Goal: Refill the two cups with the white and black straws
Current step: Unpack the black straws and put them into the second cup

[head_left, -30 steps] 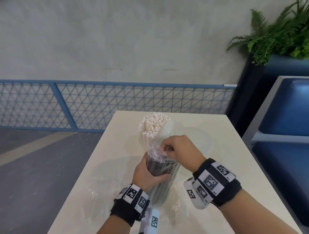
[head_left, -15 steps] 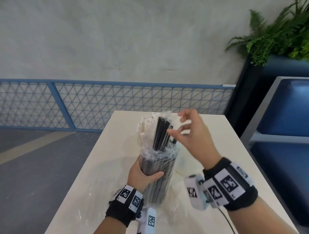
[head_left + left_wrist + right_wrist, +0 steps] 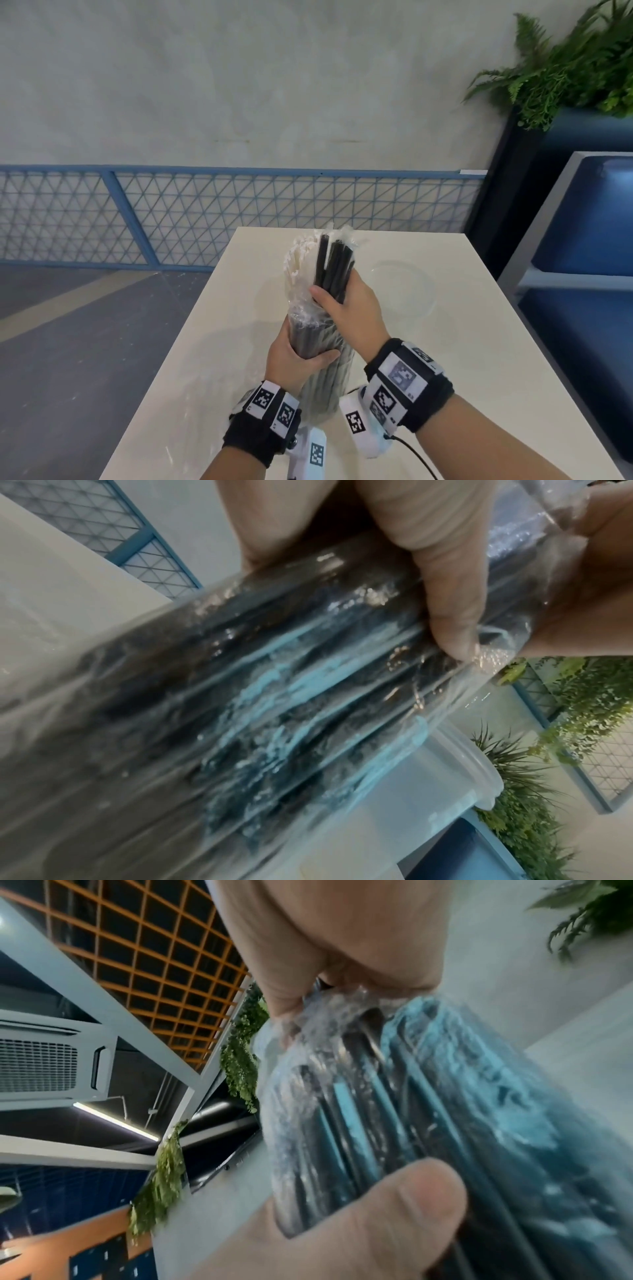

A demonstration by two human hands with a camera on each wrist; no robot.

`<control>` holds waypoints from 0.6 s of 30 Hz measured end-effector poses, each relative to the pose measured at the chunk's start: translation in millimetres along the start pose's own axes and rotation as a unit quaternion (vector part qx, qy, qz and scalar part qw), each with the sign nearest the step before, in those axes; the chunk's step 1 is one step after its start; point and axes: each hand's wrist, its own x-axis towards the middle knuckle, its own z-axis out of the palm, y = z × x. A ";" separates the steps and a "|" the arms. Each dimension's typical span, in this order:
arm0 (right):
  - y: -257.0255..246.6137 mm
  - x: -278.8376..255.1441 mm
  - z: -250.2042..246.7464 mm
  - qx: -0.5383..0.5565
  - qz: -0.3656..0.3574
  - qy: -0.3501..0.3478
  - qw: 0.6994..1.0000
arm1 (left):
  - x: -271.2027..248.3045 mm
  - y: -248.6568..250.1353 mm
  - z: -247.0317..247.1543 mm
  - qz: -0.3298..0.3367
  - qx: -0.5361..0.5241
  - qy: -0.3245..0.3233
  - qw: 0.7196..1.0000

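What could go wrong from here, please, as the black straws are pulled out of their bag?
1. The right hand grips only some black straws; stragglers may slide out onto the table.
2. The left hand holds the bag mid-height; the crinkled film may snag and lift with them.
3. The white straws stand just behind; a swing could knock them.
4. The empty cup is clear, easy to miss.

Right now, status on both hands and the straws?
Left hand holds the black straw pack. Right hand grips straws pulled partway out. Empty cup unobstructed, white straws behind.
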 end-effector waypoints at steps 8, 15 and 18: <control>-8.3 11.9 -15.1 0.138 -0.012 0.042 0.990 | 2.5 -3.4 -0.6 0.001 -0.003 0.003 1.000; -1.0 17.0 -8.2 0.154 0.024 -0.001 0.988 | 4.2 -0.7 2.6 0.009 0.001 -0.003 1.000; -5.0 25.2 -14.9 0.239 0.040 0.050 0.969 | 7.9 -1.2 4.8 0.013 -0.001 -0.007 1.000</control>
